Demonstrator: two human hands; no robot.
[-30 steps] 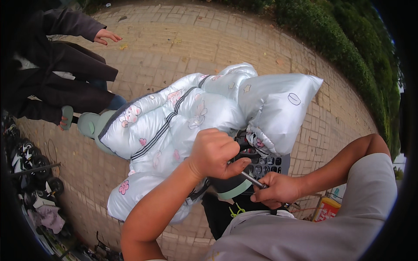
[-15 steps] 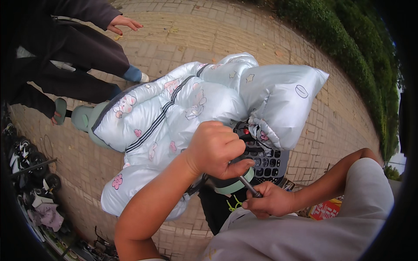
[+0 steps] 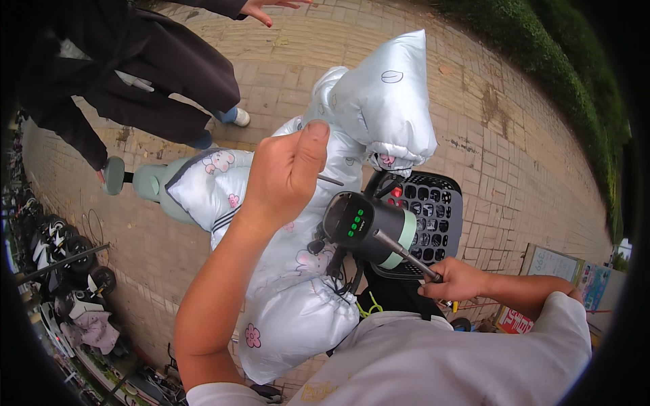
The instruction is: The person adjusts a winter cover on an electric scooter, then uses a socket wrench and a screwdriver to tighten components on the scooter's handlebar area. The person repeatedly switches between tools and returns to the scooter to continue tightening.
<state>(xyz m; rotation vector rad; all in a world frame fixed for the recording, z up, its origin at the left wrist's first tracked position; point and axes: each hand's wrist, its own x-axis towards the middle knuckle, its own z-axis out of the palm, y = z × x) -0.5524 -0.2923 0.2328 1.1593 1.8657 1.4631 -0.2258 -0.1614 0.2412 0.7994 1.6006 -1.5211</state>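
My left hand [image 3: 288,177] is closed in a fist above the scooter, thumb uppermost, around a thin dark metal rod [image 3: 332,181] whose end sticks out toward the dashboard. My right hand [image 3: 450,279] grips the dark end of a longer metal-shafted tool [image 3: 406,255]. That shaft slants up across the scooter's round black dashboard [image 3: 362,220], which has lit green marks; whether it touches is unclear. A shiny white quilted scooter cover [image 3: 318,260] with pink flowers and cartoon animals drapes the front. One padded sleeve [image 3: 393,88] points away; another [image 3: 298,328] lies near me.
A black plastic basket [image 3: 443,196] sits beyond the dashboard. At left, a person in dark clothes [image 3: 162,74] has one hand at a green mirror [image 3: 114,177]. Parked scooters [image 3: 64,257] line the lower left, signboards [image 3: 562,271] stand right, and a hedge [image 3: 542,68] borders the brick pavement.
My left hand has come away from beside the right-hand tool, up and to the left, uncovering the dashboard. The view has shifted, and the other person's raised hand is now nearer the top edge.
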